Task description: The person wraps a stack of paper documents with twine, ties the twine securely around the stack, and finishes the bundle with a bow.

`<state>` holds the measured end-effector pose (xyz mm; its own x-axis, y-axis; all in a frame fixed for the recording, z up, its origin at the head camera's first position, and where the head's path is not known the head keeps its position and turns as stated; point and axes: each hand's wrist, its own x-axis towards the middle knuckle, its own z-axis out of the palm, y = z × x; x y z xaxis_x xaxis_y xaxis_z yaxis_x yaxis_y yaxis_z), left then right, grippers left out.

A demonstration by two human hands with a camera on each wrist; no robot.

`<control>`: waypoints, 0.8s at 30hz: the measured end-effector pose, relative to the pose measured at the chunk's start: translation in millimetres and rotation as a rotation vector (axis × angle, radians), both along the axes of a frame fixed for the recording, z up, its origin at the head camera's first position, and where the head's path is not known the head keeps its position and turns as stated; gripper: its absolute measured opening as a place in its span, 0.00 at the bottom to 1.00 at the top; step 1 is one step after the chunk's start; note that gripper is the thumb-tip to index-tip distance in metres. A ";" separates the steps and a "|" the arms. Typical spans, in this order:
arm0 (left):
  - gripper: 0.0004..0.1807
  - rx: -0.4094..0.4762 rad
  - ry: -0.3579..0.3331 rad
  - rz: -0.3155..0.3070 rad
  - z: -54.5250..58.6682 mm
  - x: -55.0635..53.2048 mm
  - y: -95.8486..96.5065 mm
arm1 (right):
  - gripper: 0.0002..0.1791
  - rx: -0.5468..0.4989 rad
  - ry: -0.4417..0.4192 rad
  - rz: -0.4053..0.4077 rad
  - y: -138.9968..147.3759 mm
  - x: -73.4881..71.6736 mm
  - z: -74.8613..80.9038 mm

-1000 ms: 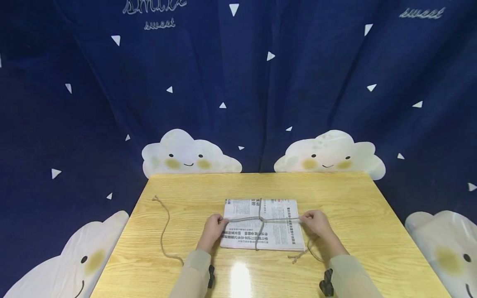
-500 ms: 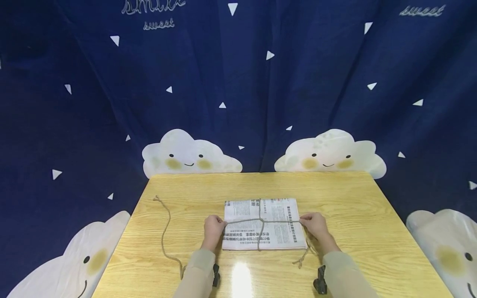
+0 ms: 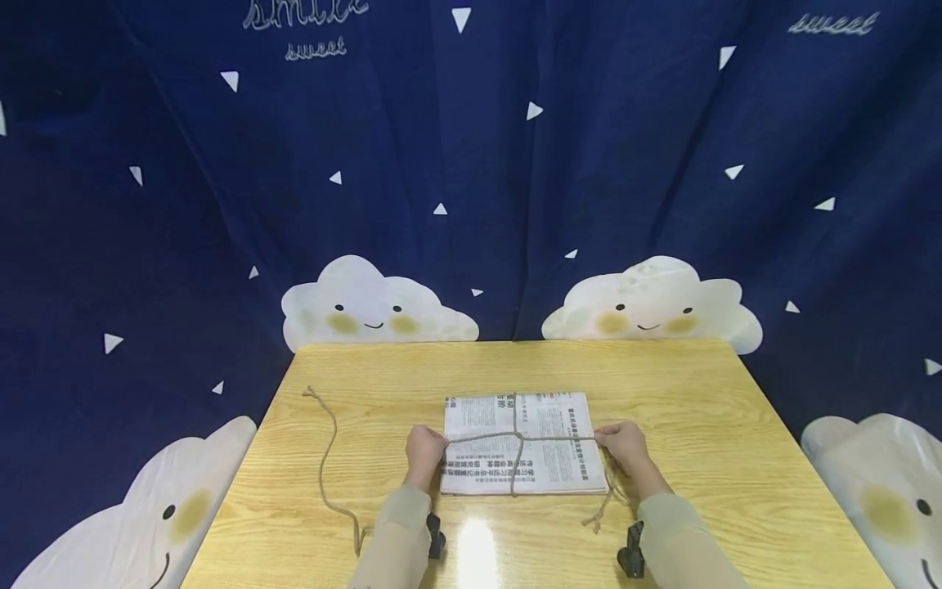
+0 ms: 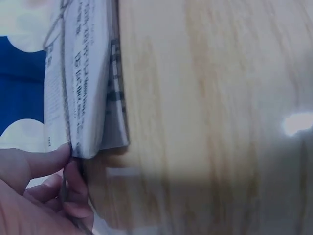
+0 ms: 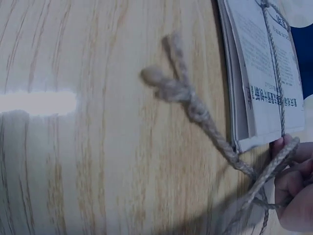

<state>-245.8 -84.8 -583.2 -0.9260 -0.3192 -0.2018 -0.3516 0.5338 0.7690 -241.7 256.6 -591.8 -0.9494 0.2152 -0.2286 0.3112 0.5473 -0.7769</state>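
A folded stack of newspapers (image 3: 478, 413) lies flat on the table, wrapped by a thin brown rope (image 3: 482, 437) whose strands cross near the middle. At the stack's left edge my left hand (image 3: 424, 450) pinches the strand running left. My right hand (image 3: 622, 447) grips the opposite strand at the right edge. The left wrist view has the thumb of the left hand (image 4: 41, 176) pressing the rope (image 4: 64, 98) at the paper's corner. In the right wrist view, a knotted rope end (image 5: 195, 110) hangs free beside the fingers of the right hand (image 5: 296, 186).
A long loose tail of rope (image 3: 322, 466) curves over the wooden table (image 3: 662, 368) on the left, its far part passing under the left sleeve. Behind the table hangs a dark blue curtain (image 3: 471, 123) with white clouds and triangles.
Both hands have come slightly nearer the body, still holding the strands. The stack has shifted a little to the right, and the rope end by the right hand has swung nearer.
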 end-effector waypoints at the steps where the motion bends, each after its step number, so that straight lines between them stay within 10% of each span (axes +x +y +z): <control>1: 0.06 0.010 -0.015 -0.001 0.6 0.0 0.2 | 0.08 -0.016 -0.013 -0.012 -0.4 -0.1 -0.1; 15: 0.06 0.012 -0.016 -0.071 7.7 -0.2 2.4 | 0.13 -0.228 -0.117 0.019 -0.9 9.1 6.6; 24: 0.04 0.169 0.033 -0.167 -1.6 -2.6 -9.1 | 0.13 -0.411 -0.117 -0.014 1.7 6.8 4.4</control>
